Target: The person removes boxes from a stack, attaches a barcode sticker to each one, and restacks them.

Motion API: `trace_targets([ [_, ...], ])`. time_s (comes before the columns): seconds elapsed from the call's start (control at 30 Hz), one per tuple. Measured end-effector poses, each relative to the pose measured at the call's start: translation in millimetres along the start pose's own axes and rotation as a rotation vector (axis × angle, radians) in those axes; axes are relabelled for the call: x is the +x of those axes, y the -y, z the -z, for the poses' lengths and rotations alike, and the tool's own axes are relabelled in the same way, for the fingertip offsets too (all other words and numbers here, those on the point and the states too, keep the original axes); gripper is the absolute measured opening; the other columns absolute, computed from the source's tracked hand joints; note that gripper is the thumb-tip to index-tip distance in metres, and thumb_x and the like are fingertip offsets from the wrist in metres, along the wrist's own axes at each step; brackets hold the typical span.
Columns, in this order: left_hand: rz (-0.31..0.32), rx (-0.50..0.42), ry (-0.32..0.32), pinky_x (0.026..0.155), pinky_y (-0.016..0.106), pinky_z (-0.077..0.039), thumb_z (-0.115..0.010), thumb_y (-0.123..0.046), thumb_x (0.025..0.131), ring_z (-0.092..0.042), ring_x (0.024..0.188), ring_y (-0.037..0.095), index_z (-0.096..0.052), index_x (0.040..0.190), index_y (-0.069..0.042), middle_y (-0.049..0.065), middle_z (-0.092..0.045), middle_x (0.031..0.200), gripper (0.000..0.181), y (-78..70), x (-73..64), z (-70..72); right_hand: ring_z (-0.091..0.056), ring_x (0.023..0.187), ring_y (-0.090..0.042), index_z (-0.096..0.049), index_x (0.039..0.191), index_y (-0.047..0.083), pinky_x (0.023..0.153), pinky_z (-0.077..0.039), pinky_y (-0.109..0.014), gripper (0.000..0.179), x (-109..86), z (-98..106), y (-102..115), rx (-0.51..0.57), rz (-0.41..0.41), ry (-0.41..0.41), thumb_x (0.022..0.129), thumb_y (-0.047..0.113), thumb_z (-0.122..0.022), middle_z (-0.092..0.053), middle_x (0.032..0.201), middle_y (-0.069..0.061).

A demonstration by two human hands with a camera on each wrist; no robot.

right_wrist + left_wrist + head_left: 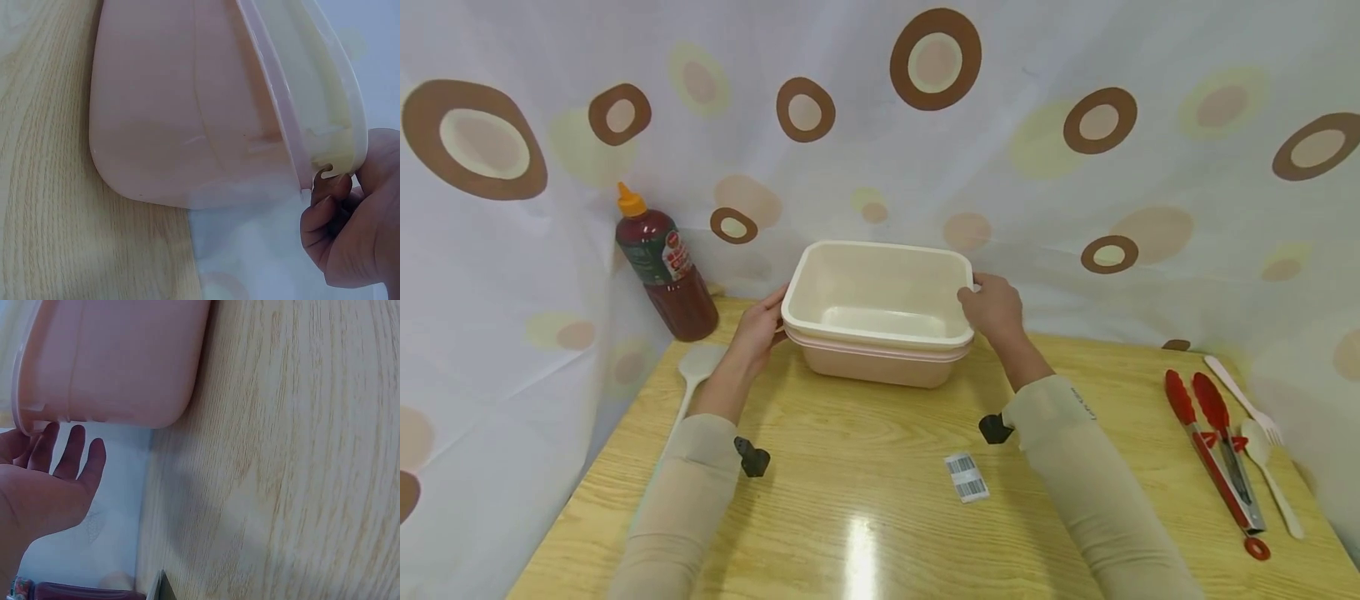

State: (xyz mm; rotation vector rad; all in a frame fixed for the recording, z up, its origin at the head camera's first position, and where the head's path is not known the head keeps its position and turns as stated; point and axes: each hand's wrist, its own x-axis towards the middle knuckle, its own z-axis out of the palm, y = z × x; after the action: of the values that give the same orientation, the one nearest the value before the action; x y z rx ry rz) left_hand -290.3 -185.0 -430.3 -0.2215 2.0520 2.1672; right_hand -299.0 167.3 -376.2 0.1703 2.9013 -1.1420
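A cream plastic bin [880, 283] sits nested in pink bins of the same shape [880, 367] at the back of the wooden table. At its right end my right hand [996, 310] grips the cream rim, thumb on top and fingers curled below. In the right wrist view, the cream bin [340, 81] stands raised from the pink rim [284, 125]. My left hand [756, 333] touches the stack's left end. In the left wrist view its fingers [69, 453] are spread and loosely extended, with tips at the underside of the pink rim; the thumb is not clearly seen.
A red sauce bottle [666, 267] with an orange cap stands at the back left. A pale long-handled utensil [700, 364] lies by my left arm. On the right are red tongs [1217, 450], a spoon [1258, 446] and a pink fork [1243, 398]. A barcode label [967, 477] lies in front.
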Motion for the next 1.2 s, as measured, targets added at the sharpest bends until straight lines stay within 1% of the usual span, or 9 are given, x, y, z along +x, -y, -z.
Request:
trace_targets([
  [0.23,0.009,-0.027,-0.003,0.116,0.043,-0.04,-0.042,-0.027,0.11,-0.046,0.144,0.022,-0.039,0.157,-0.027,-0.001,-0.041,0.162,0.046,-1.8,0.6,-0.7,-0.066,0.09,-0.024,-0.048,0.151,0.008,0.075,-0.052,-0.031,0.055,3.8,0.7,-1.4,0.065,0.002,0.004,0.099,0.027,-0.045,-0.072,0.122,-0.017],
  [0.37,0.02,-0.041,-0.008,0.113,0.039,-0.042,-0.041,-0.026,0.11,-0.049,0.141,0.021,-0.037,0.157,-0.025,0.001,-0.042,0.161,0.047,-0.5,0.9,-0.6,-0.065,0.082,-0.021,-0.046,0.152,0.009,0.067,-0.05,-0.026,0.056,2.7,5.0,3.1,0.093,0.006,-0.003,0.099,0.028,-0.046,-0.073,0.12,-0.018],
  [0.53,0.018,-0.039,-0.02,0.1,0.028,-0.047,-0.04,-0.022,0.111,-0.057,0.118,0.011,-0.037,0.158,-0.018,0.004,-0.048,0.156,0.047,1.7,0.3,-1.4,-0.062,0.07,-0.014,-0.047,0.152,0.008,0.06,-0.048,-0.023,0.056,-3.4,19.2,13.5,0.113,0.034,-0.019,0.099,0.026,-0.046,-0.073,0.117,-0.021],
  [0.67,-0.008,-0.043,-0.036,0.095,0.026,-0.048,-0.041,-0.018,0.11,-0.057,0.104,0.006,-0.043,0.154,-0.009,0.005,-0.058,0.134,0.045,0.7,-1.6,-2.3,-0.054,0.051,-0.008,-0.049,0.15,0.008,0.05,-0.045,-0.023,0.054,-6.6,37.4,24.7,0.159,0.088,-0.047,0.098,0.025,-0.048,-0.077,0.096,-0.018],
  [0.73,-0.016,-0.049,-0.036,0.098,0.028,-0.048,-0.041,-0.019,0.11,-0.057,0.111,0.009,-0.043,0.154,-0.008,0.005,-0.057,0.131,0.045,0.0,-2.2,-2.4,-0.048,0.045,-0.008,-0.05,0.149,0.008,0.047,-0.042,-0.024,0.053,-8.2,47.8,30.3,0.189,0.105,-0.059,0.099,0.025,-0.049,-0.076,0.082,-0.012],
  [0.83,-0.012,-0.051,-0.016,0.109,0.033,-0.046,-0.041,-0.021,0.11,-0.053,0.132,0.017,-0.038,0.157,-0.012,0.006,-0.052,0.149,0.048,-0.5,-3.0,-2.3,-0.044,0.043,-0.008,-0.051,0.149,0.009,0.046,-0.04,-0.026,0.052,-12.6,64.5,37.3,0.235,0.106,-0.065,0.1,0.026,-0.051,-0.072,0.076,-0.004],
  [0.97,-0.006,-0.053,0.003,0.118,0.04,-0.039,-0.041,-0.023,0.111,-0.041,0.147,0.022,-0.036,0.159,-0.018,0.004,-0.037,0.164,0.048,-1.6,-4.1,-2.9,-0.054,0.053,-0.008,-0.051,0.149,0.01,0.051,-0.045,-0.027,0.051,-20.1,85.2,42.6,0.274,0.087,-0.062,0.103,0.03,-0.052,-0.073,0.095,-0.01],
  [1.1,-0.007,-0.062,0.003,0.119,0.041,-0.038,-0.04,-0.023,0.111,-0.041,0.148,0.022,-0.039,0.157,-0.02,0.004,-0.038,0.164,0.047,-2.3,-5.7,-3.7,-0.061,0.065,-0.008,-0.049,0.15,0.01,0.055,-0.047,-0.025,0.052,-24.4,102.6,40.2,0.301,0.064,-0.062,0.103,0.033,-0.052,-0.069,0.117,-0.016],
  [1.2,-0.008,-0.065,-0.002,0.119,0.041,-0.038,-0.04,-0.023,0.111,-0.041,0.147,0.022,-0.04,0.157,-0.021,0.004,-0.038,0.163,0.046,-2.8,-7.1,-4.4,-0.062,0.068,-0.005,-0.047,0.152,0.01,0.057,-0.047,-0.024,0.054,-26.6,115.2,32.3,0.303,0.061,-0.065,0.104,0.034,-0.052,-0.068,0.117,-0.012],
])
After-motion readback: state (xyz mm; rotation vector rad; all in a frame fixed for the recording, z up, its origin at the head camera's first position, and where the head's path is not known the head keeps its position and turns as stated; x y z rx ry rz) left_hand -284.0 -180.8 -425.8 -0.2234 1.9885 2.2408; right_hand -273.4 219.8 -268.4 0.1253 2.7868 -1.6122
